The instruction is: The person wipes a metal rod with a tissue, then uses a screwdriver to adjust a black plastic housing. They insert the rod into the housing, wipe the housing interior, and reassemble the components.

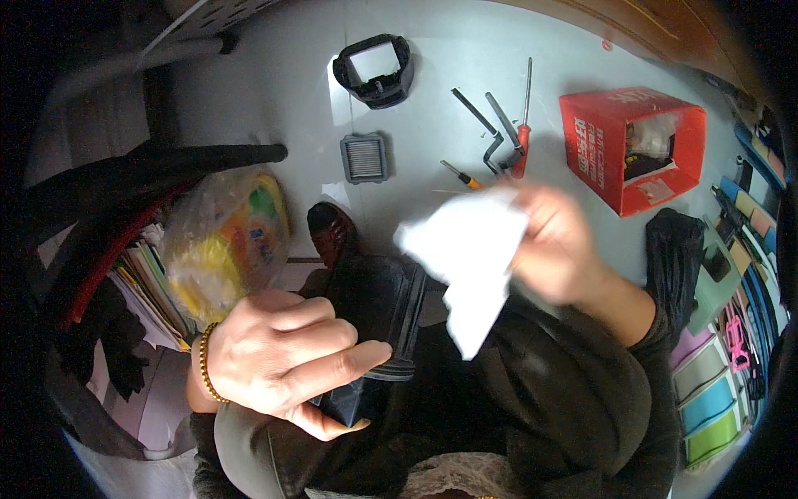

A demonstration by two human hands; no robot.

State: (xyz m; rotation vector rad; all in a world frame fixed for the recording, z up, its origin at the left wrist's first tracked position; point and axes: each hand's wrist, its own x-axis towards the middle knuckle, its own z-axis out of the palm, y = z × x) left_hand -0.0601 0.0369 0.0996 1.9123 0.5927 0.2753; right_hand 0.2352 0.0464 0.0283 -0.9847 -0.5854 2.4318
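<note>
1. The black container (366, 287), a boxy part, is at the person's lap. The left hand (278, 353) grips it, its fingers bent over the near-left side and the thumb low along the bottom edge.
2. At 2 o'clock from the container, the right hand (555, 245) pinches a white cloth (470, 241), or perhaps paper; motion blur hides how the fingers meet. The cloth hangs down in a crumpled point, seemingly apart from the container.
3. Done, as far as shows: two parts lie loose on the floor (291, 91). The grey pleated filter (364, 158) sits at 12 o'clock from the container, and the black frame (386, 98) farther out along the same line.
4. Left, in my judgement: work on the container looks under way, and these three parts are all separate. How clean any of them is cannot be told.
5. At 1 o'clock lie a red-handled screwdriver (521, 150), a yellow-handled tool (462, 175) and a bent black tool (495, 158), with neither hand visibly holding them. The open red box (594, 145) is at 2 o'clock, beyond the cloth.
</note>
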